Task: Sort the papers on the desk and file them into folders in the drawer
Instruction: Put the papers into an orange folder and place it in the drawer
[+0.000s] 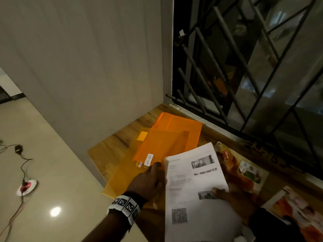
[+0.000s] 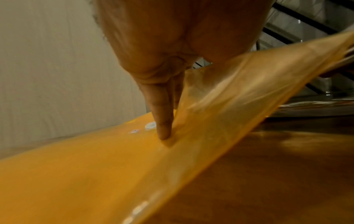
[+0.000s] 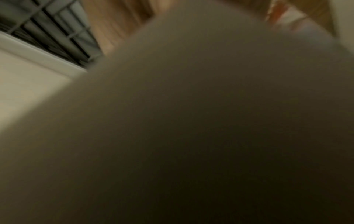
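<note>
A translucent yellow folder (image 1: 120, 172) lies at the desk's left edge, partly under two orange folders (image 1: 174, 135); one orange folder bears a white label (image 1: 150, 159). My left hand (image 1: 153, 170) reaches into the yellow folder (image 2: 76, 174). Its straight fingers (image 2: 162, 128) press on the lower sheet while the top flap (image 2: 239, 94) rises beside them. My right hand (image 1: 218, 191) grips a stack of white printed papers (image 1: 192, 180) above the desk, thumb on top, just right of the left hand. The right wrist view is blurred and mostly blocked by a pale surface.
The wooden desk (image 1: 111, 145) sits in a corner between a pale wall panel (image 1: 87, 67) and a barred window (image 1: 244, 67). Colour printed sheets (image 1: 244, 172) and another (image 1: 293, 206) lie to the right. Cables and a red-white plug board (image 1: 26, 187) are on the floor at left.
</note>
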